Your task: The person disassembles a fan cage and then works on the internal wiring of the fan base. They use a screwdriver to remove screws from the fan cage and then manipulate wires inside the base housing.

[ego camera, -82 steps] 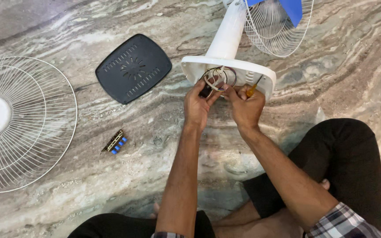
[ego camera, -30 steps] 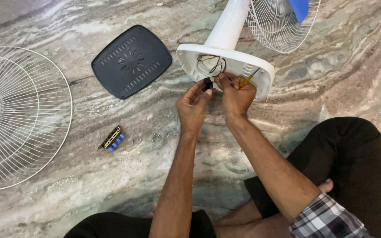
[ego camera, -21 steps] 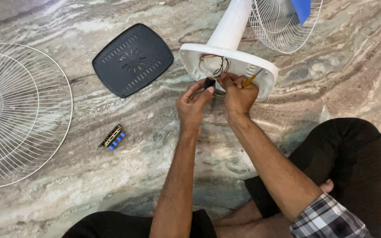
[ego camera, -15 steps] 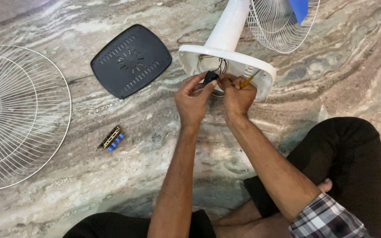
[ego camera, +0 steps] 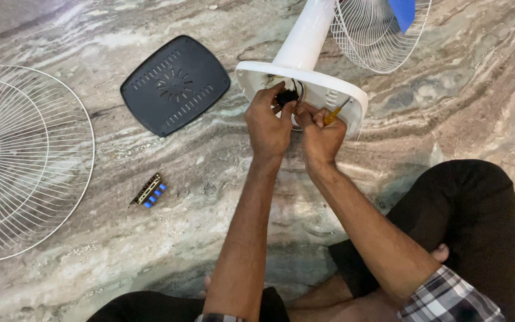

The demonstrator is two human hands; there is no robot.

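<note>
Hands — left hand [ego camera: 267, 123], right hand [ego camera: 320, 138] — work inside white fan base [ego camera: 335, 95], gripping black part [ego camera: 287, 96].

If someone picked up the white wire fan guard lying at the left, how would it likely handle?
The white wire fan guard would probably feel light for its width, being thin open wire. It may flex slightly when lifted by one rim. Lying flat on the stone floor, it seems unlikely to roll.

Even, soft daylight; sharp picture

Bright diffuse light falls on the marble floor [ego camera: 150, 250], with faint shadows beneath the forearms toward 6 o'clock, mild sheen near 1 o'clock, no blur, and slight wide-angle stretch at the edges.
</note>
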